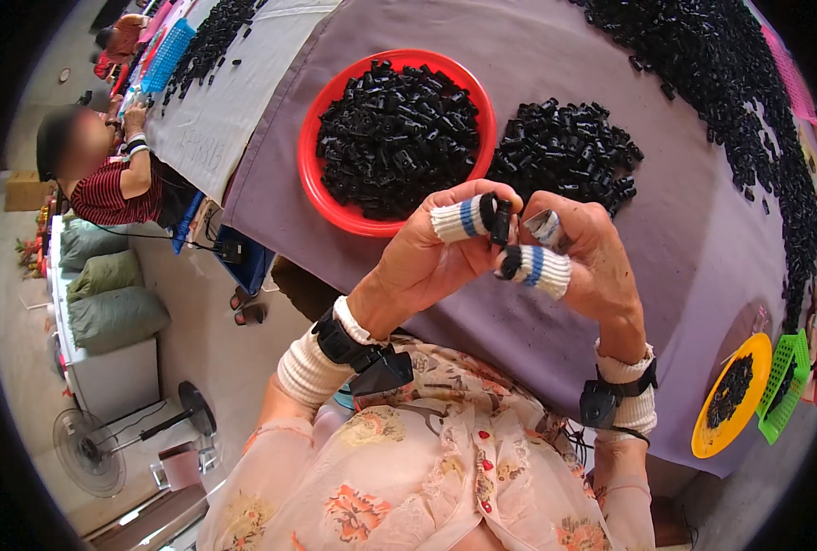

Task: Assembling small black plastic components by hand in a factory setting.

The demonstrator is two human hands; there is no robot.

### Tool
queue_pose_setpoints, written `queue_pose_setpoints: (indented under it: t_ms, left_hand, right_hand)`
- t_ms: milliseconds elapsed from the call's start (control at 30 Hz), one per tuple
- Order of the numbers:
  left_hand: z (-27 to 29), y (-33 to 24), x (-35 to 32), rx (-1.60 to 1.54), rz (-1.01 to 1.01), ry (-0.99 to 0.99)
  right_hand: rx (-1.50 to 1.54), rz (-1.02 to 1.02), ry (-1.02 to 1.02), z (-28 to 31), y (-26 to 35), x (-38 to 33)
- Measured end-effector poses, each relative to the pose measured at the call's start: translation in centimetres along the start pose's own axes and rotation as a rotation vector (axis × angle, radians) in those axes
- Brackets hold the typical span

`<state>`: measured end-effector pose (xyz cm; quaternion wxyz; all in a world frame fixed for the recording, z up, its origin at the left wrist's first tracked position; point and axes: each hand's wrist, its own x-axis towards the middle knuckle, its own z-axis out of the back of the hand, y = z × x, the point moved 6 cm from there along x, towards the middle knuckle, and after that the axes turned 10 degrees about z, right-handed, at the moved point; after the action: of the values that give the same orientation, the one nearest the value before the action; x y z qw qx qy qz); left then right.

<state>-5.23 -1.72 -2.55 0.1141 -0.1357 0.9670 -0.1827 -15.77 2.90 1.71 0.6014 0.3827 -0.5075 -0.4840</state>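
Both hands meet above the near part of the table, fingertips together around one small black plastic piece (501, 223). My left hand (427, 253) pinches it from the left, and a white knitted finger sleeve with a blue stripe covers one digit. From the other side my right hand (601, 253) closes on the same piece; it wears a similar sleeve, and one finger has a pale wrap. Just beyond the hands lies a heap of black plastic pieces (564, 151). A red basin (309, 174), filled with more of them, stands to its left.
A large spread of black pieces (693, 55) covers the far right of the cloth-covered table (335, 266). At right are a yellow plate (708, 439) and a green basket (776, 413). Leftward, a co-worker (119, 188) sits at the table; a fan (87, 450) stands behind.
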Motion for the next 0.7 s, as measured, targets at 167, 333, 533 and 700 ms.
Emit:
queue_pose_setpoints:
  t_ms: [167, 333, 533, 700]
  left_hand:
    - [-0.2, 0.2, 0.2, 0.051, 0.033, 0.009]
    - [-0.5, 0.0, 0.2, 0.139, 0.016, -0.027]
    - [-0.4, -0.2, 0.2, 0.193, -0.008, -0.066]
    - [-0.3, -0.4, 0.0, 0.186, -0.027, -0.031]
  right_hand:
    - [0.176, -0.078, -0.086, 0.8, -0.7, -0.1]
    - [0.224, -0.118, -0.092, 0.7, -0.5, 0.3]
    - [0.267, -0.121, -0.131, 0.7, -0.8, 0.3]
    - [0.428, -0.221, -0.149, 0.4, -2.3, -0.3]
